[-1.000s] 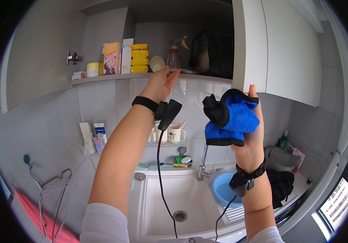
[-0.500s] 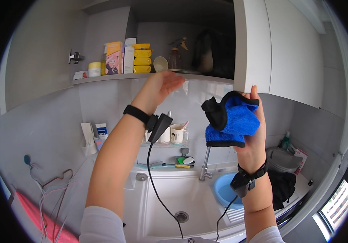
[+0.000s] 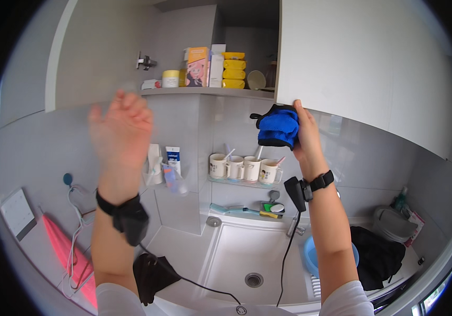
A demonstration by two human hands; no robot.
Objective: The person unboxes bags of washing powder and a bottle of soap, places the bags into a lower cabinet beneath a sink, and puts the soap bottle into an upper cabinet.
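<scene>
My left hand is raised near the lower corner of the left cabinet door, blurred by motion, fingers loosely spread and nothing in it. A blue cloth with black trim is bunched in my right hand. The fingertips of that hand meet the lower edge of the white right cabinet door. Between the doors the cabinet stays partly exposed. On its shelf are a yellow-lidded jar, an orange and pink box, stacked yellow packs and a tipped cup.
Several mugs with toothbrushes line a glass ledge above the white sink. A blue basin sits at the sink's right, beside a black bag. Hangers and a pink cloth hang at left. Cables run from both wrist straps.
My left hand has come away from the shelf toward the left door. The right door now covers more of the opening, with my right hand still at its edge. The view has shifted left.
</scene>
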